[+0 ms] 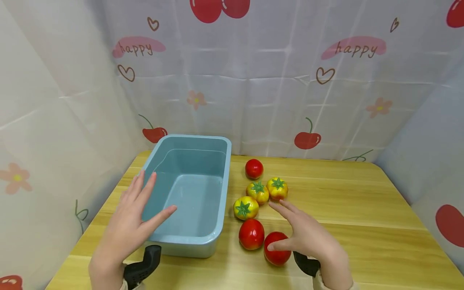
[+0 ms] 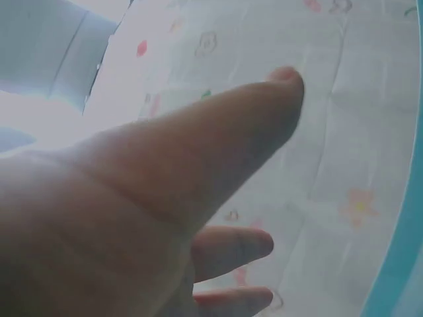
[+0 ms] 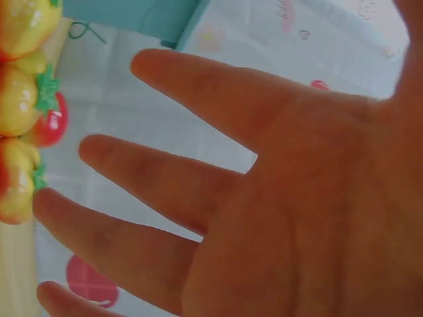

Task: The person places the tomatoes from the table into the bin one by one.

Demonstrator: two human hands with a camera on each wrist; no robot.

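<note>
In the head view, my left hand hovers over the near left rim of a light blue plastic tub, fingers spread and holding nothing. Its thumb reaches across the inside of the tub. My right hand is also spread and holds nothing. Its thumb overlaps the nearest shiny red ball-shaped fruit in this view. Just left of that one lies a second red fruit. Beyond the right fingertips sit three yellow tomato-like fruits with green star-shaped leaves. The right wrist view shows straight, parted fingers near the yellow fruits.
A third red fruit lies farthest back, right of the tub. Everything stands on a wooden table. White curtains printed with cherries and flowers close off the back and both sides. Black wrist bands sit on both arms.
</note>
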